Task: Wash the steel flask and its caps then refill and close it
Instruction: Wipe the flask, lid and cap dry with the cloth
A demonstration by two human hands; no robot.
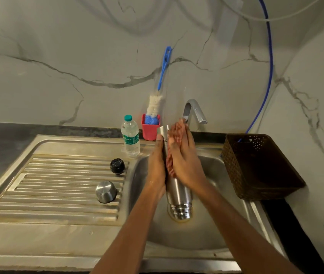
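Head view: the flask (178, 192) hangs over the sink (212, 165), upside down and tilted, its threaded mouth low near the drain and its base up by the tap (194, 110). The left grip (157, 167) is clasped on the flask's left side, thumb lying up the wall, fingers hidden behind. The right grip (184, 161) lies flat on the right side with fingers straight and blurred at the tips, pressing on the steel but clasping nothing. Both forearms reach in from the near edge and meet at the flask, wrists about level.

The steel cap (105, 191) sits dome-up on the drainboard (58, 186). The black cap (117, 166) stands farther back on the same ribs, near the sink's rim. Behind them a bottle (130, 135) stands just beside a red cup (150, 127) that holds a brush (157, 103). A basket (255, 165) sits on the surface to the right.

The flask looks stiff and smooth, so when wet it would likely be slippery. Emptied, it should be fairly light. I judge the safest hold to be round the mid-body, or at the ridged neck where fingers can catch. The caps look small and rigid, and the steel one could roll if tipped onto its side.
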